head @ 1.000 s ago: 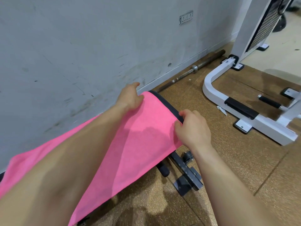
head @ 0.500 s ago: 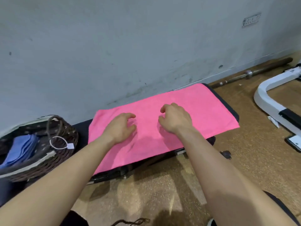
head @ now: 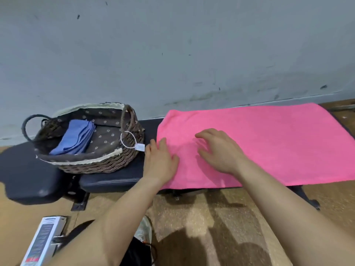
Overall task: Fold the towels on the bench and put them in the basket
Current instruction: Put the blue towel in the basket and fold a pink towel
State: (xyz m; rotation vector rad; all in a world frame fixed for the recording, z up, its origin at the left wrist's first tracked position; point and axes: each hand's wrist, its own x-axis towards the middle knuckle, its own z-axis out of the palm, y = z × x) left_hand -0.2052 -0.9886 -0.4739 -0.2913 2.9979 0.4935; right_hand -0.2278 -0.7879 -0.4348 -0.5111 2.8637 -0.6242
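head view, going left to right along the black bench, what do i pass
Folded blue towel → small white tag on a ring → left hand → right hand → bare right stretch of the spread pink towel.

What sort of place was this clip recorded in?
Probably a gym or home workout room: a padded black weight bench with a metal frame, holding the pink towel, stands on a speckled, rubber-like floor against a scuffed bare wall.

No legible text anywhere.
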